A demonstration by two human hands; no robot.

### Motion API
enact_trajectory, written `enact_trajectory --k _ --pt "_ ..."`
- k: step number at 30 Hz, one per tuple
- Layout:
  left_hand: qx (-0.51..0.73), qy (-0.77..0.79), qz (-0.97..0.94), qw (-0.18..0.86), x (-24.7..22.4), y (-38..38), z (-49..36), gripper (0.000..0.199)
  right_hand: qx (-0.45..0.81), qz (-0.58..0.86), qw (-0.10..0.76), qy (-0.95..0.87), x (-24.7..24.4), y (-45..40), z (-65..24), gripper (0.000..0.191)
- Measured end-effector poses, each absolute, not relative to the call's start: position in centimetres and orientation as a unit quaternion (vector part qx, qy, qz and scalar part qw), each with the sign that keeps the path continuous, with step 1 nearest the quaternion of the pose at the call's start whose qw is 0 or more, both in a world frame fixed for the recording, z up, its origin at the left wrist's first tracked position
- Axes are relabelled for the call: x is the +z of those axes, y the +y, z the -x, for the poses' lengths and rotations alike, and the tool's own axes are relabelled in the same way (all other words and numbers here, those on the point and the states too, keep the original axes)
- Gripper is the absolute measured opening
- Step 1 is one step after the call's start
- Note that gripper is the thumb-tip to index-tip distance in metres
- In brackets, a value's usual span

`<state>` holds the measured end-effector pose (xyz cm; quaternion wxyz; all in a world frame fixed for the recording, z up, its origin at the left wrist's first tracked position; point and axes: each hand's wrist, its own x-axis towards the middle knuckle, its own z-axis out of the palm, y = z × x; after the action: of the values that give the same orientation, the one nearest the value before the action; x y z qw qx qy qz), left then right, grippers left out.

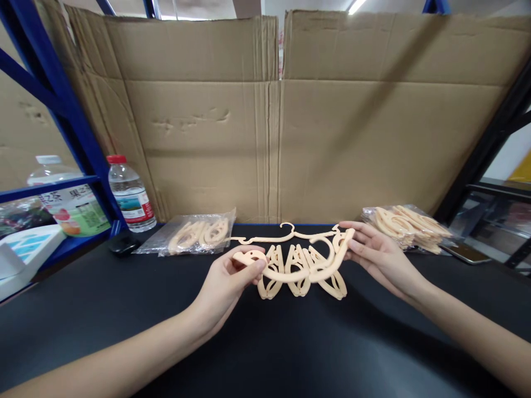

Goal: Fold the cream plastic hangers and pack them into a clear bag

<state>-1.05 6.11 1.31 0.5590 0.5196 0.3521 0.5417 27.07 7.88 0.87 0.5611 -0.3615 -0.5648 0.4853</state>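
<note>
Between my two hands, a cream folding clothes hanger point(288, 276) is held up above the black table, its arms partly unfolded and its hook pointing up. My left hand point(230, 279) is closed on the left arm's end, thumb on top. The other end is pinched by my right hand point(375, 254). Behind and below it lie several folded hangers point(271, 290) side by side, partly covered by the held one. Farther back, an unfolded hanger point(269, 239) lies flat with its hook toward the cardboard.
Plastic bags of folded hangers lie at back left point(199, 233) and back right point(409, 226). A red-capped water bottle point(130, 196) and a black object point(123, 245) stand left. A phone point(468, 253) lies right. Cardboard point(199, 132) walls off the back of the black table point(265, 354).
</note>
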Motion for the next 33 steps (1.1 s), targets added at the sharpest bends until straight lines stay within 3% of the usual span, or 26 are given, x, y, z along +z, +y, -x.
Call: enact_trajectory --k 5,11,19,24,33 --pt "0.481 0.352 -0.583 0.551 1.0 5.3 0.8 0.019 0.53 0.334 0.532 -0.57 0.2 6.7 -25.1 0.029" --pt "0.446 0.368 -0.609 0.543 1.0 4.8 0.3 0.022 0.568 0.312 0.416 -0.638 -0.1 5.0 -23.8 0.015" --pt "0.437 0.384 -0.606 0.542 0.6 4.9 0.3 0.024 0.633 0.23 0.284 -0.682 0.1 3.4 -23.2 0.034" --pt "0.45 0.36 -0.613 0.541 0.5 4.9 0.4 0.025 0.64 0.234 0.286 -0.674 0.3 3.3 -23.2 0.045" --pt "0.419 0.338 -0.665 0.518 0.8 4.3 0.0 0.019 0.663 0.23 0.267 -0.661 0.4 2.7 -23.0 0.046"
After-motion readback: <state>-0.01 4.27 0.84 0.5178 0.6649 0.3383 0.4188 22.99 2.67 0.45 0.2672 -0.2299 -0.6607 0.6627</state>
